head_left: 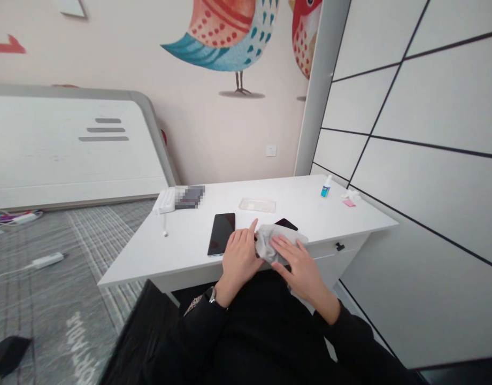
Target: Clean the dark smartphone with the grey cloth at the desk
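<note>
A crumpled pale grey cloth point(266, 245) is bunched between my two hands at the front edge of the white desk point(182, 251). My right hand point(296, 264) presses on the cloth with its fingers stretched over it. On the cloth's left side, my left hand point(240, 255) curls with one finger raised. A small dark edge shows between it and the cloth, but what it grips is mostly hidden. Just behind the cloth is a black phone point(286, 223), partly covered. A dark tablet or large phone point(221, 234) lies left of my left hand.
A clear plastic case point(257, 205) lies farther back. At the left stand a white power strip point(166, 200) and a blurred dark item point(190, 197). A small spray bottle point(325, 187), crumpled tissue point(352, 194) and pink packet point(349, 203) are at the right, beside panelled doors point(430, 198).
</note>
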Demonstrator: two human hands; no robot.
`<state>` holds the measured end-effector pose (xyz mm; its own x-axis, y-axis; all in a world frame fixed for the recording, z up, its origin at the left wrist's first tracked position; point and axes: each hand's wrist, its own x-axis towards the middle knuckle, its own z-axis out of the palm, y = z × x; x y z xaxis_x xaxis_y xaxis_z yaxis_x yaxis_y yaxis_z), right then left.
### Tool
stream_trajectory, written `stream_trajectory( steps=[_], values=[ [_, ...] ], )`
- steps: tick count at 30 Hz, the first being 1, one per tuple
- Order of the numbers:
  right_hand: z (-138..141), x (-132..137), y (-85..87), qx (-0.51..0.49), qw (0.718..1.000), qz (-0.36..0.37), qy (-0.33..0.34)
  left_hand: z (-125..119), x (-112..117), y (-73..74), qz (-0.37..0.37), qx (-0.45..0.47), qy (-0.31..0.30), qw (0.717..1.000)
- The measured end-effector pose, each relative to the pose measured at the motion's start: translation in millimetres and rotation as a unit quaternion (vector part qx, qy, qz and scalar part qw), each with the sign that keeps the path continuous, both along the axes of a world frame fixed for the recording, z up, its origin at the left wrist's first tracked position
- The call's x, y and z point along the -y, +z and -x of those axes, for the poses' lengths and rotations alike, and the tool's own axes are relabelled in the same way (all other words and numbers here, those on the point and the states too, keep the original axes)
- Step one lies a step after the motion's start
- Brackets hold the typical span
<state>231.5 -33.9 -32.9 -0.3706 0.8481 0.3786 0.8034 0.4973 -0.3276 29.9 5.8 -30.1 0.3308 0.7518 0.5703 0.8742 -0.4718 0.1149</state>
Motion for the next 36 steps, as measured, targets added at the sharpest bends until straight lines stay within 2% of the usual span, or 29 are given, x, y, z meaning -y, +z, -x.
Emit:
stream_trajectory(
  steps=[3,5,8,11,14,16,20,23,26,29,32,34,36],
  values=[
    [-14,-29,1.4,0.007,0.996,-0.023,-0.084,-2,2,5.5,0.01,0.018,-0.012,1.0],
    [-4,-45,3.6,0.02,0.993,-0.029,-0.109,-2,2,6.4,0.011,0.023,-0.007,1.0],
    [30,-43,5.3,0.028,0.998,-0.019,-0.052,-2,0,3.1,0.013,0.015,0.0,1.0],
    [52,-16,3.3,0.021,1.0,-0.017,0.014,-1,-1,-1.9,0.0,-0.005,0.022,1.0],
    [36,8,-0.3,0.006,0.999,-0.005,0.037,-2,0,-3.4,-0.012,-0.013,0.032,0.999],
    [12,7,-2.0,-0.002,1.0,0.0,0.021,-2,1,-1.8,-0.007,-0.007,0.016,1.0],
    [-23,-30,-0.4,0.004,0.997,-0.022,-0.075,-3,1,2.5,0.001,0.017,-0.002,1.0],
    [-11,-55,4.2,0.027,0.992,-0.033,-0.115,-3,-1,3.2,0.003,0.022,0.002,1.0],
    [22,-50,7.1,0.032,0.998,-0.02,-0.058,-2,-1,1.0,0.0,0.011,0.007,1.0],
    [42,-22,5.8,0.018,0.999,-0.007,0.031,0,-1,-2.0,-0.007,-0.015,0.026,1.0],
    [25,-3,1.9,0.003,0.998,0.004,0.057,-1,0,-2.4,-0.01,-0.03,0.031,0.999],
    [1,-8,0.1,-0.002,0.999,0.008,0.034,-2,1,-0.7,-0.005,-0.025,0.016,1.0],
    [-21,-25,0.9,0.0,1.0,0.0,-0.017,-3,1,1.6,0.001,-0.008,0.007,1.0]
  ],
)
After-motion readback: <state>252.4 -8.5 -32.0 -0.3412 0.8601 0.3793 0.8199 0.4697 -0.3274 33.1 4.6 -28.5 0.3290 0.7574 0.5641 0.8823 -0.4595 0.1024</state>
